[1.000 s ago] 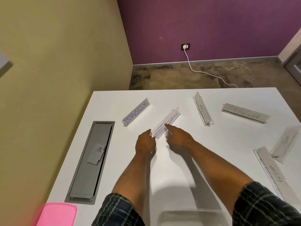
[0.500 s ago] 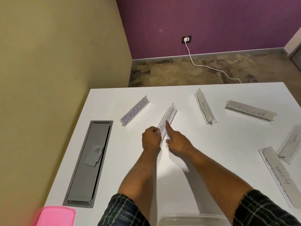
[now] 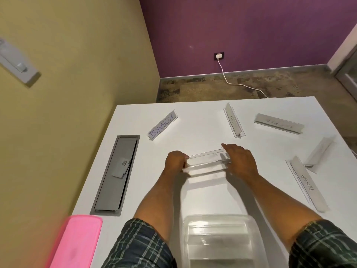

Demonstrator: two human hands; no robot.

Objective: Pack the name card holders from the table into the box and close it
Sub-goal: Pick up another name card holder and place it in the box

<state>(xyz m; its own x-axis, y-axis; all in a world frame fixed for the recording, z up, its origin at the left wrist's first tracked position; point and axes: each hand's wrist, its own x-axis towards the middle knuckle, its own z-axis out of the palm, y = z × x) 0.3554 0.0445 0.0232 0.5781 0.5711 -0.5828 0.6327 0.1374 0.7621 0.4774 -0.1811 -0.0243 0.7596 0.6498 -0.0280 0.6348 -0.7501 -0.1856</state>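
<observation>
Tabletop [image 3: 193, 200] box [image 3: 257, 238] with clear holders [image 3: 218, 232]

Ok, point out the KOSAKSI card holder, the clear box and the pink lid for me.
KOSAKSI card holder [image 3: 162, 127], head view, on its lettered face.
Clear box [image 3: 222, 219], head view, on its far rim.
Pink lid [image 3: 77, 242], head view, on its flat top.

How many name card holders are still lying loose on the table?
5: KOSAKSI holder far left, one far centre, one far right, two at the right edge. Another is in both hands; the box may hide more.
</observation>
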